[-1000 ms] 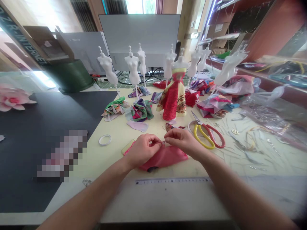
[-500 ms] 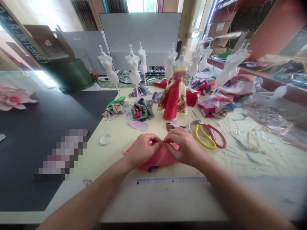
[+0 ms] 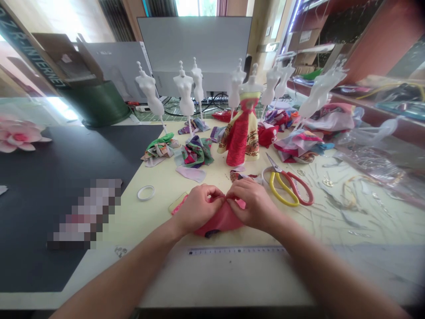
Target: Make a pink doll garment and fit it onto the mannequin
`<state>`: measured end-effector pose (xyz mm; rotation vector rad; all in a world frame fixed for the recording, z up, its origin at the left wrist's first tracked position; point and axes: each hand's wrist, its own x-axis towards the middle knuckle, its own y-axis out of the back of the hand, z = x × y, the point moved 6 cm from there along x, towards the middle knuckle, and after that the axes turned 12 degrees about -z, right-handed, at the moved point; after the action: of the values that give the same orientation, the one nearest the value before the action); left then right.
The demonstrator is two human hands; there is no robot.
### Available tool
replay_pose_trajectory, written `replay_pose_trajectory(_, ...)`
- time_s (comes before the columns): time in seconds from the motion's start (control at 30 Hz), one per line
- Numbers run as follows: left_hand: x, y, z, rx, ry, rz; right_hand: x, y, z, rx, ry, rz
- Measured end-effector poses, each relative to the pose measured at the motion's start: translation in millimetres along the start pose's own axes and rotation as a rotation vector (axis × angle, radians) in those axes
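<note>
A piece of pink-red fabric with a dark patch on its near edge lies on the pale yellow table in front of me. My left hand pinches its upper edge between thumb and fingers. Close beside it, my right hand pinches the same edge, and the fingertips of both nearly meet. A yellow-edged, pink-printed part pokes out left of my left hand. Whether a pin or thread sits between the fingertips is too small to tell.
Scissors with yellow and red handles lie right of my hands, by a tape roll. A ruler lies nearer me. Several white mannequins stand behind, one in a red-and-yellow dress, among fabric scraps. A white ring is left.
My right hand has shifted very slightly around the pinched fabric edge. Both hands keep their hold, and the things around them stay put.
</note>
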<state>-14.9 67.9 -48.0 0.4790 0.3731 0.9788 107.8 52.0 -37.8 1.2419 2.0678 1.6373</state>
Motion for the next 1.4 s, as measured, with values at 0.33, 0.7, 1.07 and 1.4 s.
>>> replay_pose_trajectory(0.33,-1,-1.2,-1,0.041,-0.015,0.006,3,-2,6,0.149,-0.088,-0.014)
replay_pose_trajectory(0.7,0,-1.7,3,0.008,-0.008,-0.023,1,-7,20,0.534,-0.278,-0.077)
replay_pose_trajectory(1.07,0,0.3,0,0.005,0.030,-0.006,0,-6,27,0.589,-0.321,-0.051)
replay_pose_trajectory(1.4,0,3.4,-1,0.028,0.024,0.035,-4,5,24,0.566,-0.286,-0.221)
